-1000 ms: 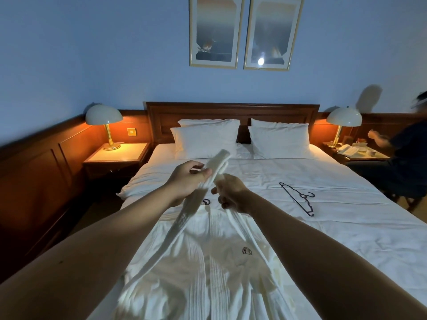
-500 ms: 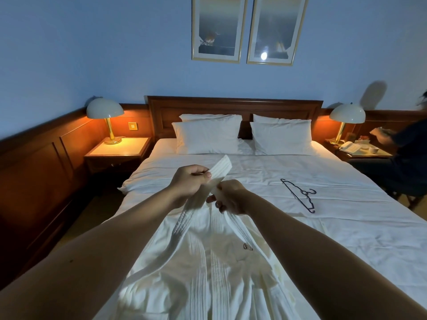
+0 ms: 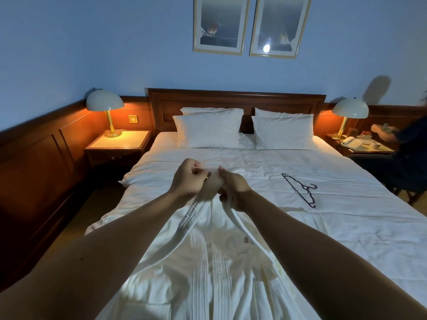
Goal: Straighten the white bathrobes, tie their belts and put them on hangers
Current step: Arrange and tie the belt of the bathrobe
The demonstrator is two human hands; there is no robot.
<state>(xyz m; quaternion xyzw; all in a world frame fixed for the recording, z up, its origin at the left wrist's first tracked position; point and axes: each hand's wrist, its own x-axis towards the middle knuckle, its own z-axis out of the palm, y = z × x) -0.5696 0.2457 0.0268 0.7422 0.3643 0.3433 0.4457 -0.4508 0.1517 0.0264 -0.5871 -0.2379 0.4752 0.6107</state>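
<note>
Two hands meet at mid-frame above the bed (image 3: 346,227): left hand (image 3: 187,181) and right hand (image 3: 233,190), each with fingers curled round a strand of the white belt (image 3: 194,212), knuckles nearly touching. One white bathrobe (image 3: 215,262) lies flat on the duvet in the lower centre, front up, small embroidered crest to its right. Belt: flat band with ribbed quilting, limp, the two strands rising from the robe to the fists. Robe: soft cloth with vertical pleated ribs down the front. One hanger (image 3: 300,189), thin dark wire, lies on the duvet right of centre, well apart from the robe. Step judged in hand: tying the belt. Advice: keep both strands flat and untwisted, draw evenly so the knot sits centred over the ribbed front, snug but not puckering the cloth.
</note>
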